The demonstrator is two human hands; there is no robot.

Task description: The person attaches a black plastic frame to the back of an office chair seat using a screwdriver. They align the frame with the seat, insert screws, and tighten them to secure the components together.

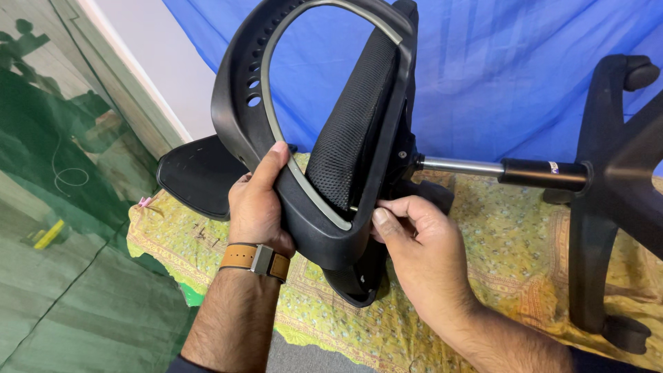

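Two bare hands grip a black plastic chair backrest frame (311,131) above a yellow patterned cloth (483,262): left hand (259,211) clasps its rim, right hand (421,245) pinches its black mesh panel (352,117).

I see open cloth (483,228) right of hands; chair base (608,186) blocks far right, gas cylinder (504,169) spans behind.

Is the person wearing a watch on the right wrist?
No, the tan-strapped watch sits on the left wrist; the right hand has a bare wrist.
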